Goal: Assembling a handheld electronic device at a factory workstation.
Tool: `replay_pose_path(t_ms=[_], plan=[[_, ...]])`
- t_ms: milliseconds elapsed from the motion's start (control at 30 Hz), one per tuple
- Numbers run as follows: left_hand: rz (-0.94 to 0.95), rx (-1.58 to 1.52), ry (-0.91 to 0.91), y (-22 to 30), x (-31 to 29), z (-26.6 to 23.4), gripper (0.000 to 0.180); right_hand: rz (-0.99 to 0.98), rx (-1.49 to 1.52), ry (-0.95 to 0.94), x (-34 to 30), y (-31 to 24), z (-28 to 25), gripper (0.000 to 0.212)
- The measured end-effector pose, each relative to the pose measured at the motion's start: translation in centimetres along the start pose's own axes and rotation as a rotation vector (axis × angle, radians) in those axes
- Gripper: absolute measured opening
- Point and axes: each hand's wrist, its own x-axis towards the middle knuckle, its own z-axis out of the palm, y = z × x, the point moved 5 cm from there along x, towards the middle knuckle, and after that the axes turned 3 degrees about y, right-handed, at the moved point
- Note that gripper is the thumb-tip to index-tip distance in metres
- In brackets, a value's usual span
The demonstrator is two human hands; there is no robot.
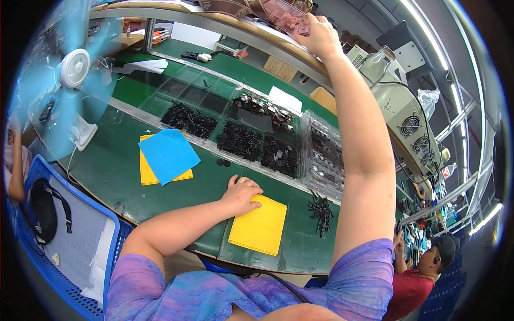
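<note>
A flat yellow square [259,230] lies partly under the loosely spread left hand [242,195], black parts [239,140] beyond, the right hand [322,38] having unclear grip.

At the left of the worktop [115,184] stands a fan [75,68] with blue blades. Nearer, a blue crate [56,286] holds a black bag [49,212]. At the right is a pale machine [393,104] with round vents; nearer, a person [412,293] wears a red top and dark cap.
</note>
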Motion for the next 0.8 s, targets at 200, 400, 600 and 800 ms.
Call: replay_pose_path(t_ms=[200, 400, 600, 800], plan=[[0.013, -0.012, 0.020, -0.2, -0.2, -0.2, 0.044, 0.027, -0.019, 0.155, -1.3, -0.7, -1.3, 0.053], [0.005, 0.011, -0.002, -0.2, -0.2, -0.4, 0.045, 0.155, -0.028, 0.111, -1.8, -0.6, -1.1, 0.051], [0.017, 0.018, 0.005, -0.3, -0.1, -0.3, 0.045, 0.208, -0.002, 0.115, -1.9, -0.4, -1.2, 0.055], [0.016, 0.015, 0.014, -0.3, -0.2, -0.3, 0.044, 0.230, 0.022, 0.126, -2.2, -0.3, -1.3, 0.057]])
